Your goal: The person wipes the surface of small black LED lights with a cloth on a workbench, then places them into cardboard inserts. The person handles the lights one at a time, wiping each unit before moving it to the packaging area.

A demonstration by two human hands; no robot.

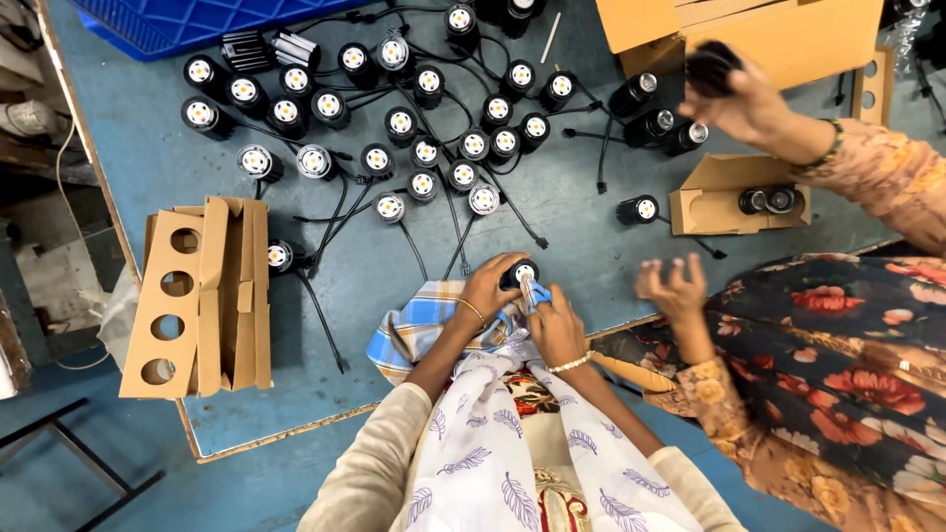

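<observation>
My left hand (488, 291) grips a black round spotlight (521, 271) with a white lens, held at the near edge of the blue table (591, 227). My right hand (555, 323) presses a blue cloth (539, 294) against the lamp's face. A checked blue and white cloth (409, 330) lies under my wrists. Many more black spotlights (424, 108) with black cables are spread over the table beyond my hands.
A stack of brown cardboard inserts with round holes (197, 296) lies at the left. A person on the right lifts a black lamp (711, 67) near an open carton (778, 34); a small box (734, 192) holds two lamps. A blue crate (187, 20) sits at the far left.
</observation>
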